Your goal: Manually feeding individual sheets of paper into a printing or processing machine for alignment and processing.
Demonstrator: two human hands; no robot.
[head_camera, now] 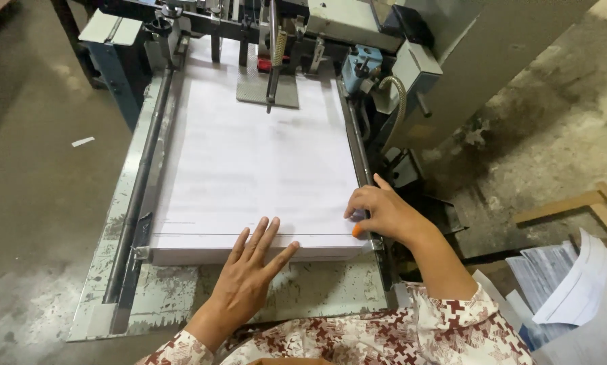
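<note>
A thick stack of white paper sheets [256, 162] lies on the metal feed table [114, 270] of a printing machine. My left hand [249, 270] rests flat against the stack's near edge, fingers spread and pointing up over the top sheet. At the stack's near right corner, my right hand [381, 213] has its fingertips touching the paper's side, and an orange thimble-like cap sits on the thumb. Neither hand holds anything.
The machine's feeder head [269, 61] with rods and rollers stands over the far end of the stack. A metal side rail [137, 182] runs along the left. Loose printed sheets [567, 284] lie at the lower right on the concrete floor, beside wooden boards [587, 203].
</note>
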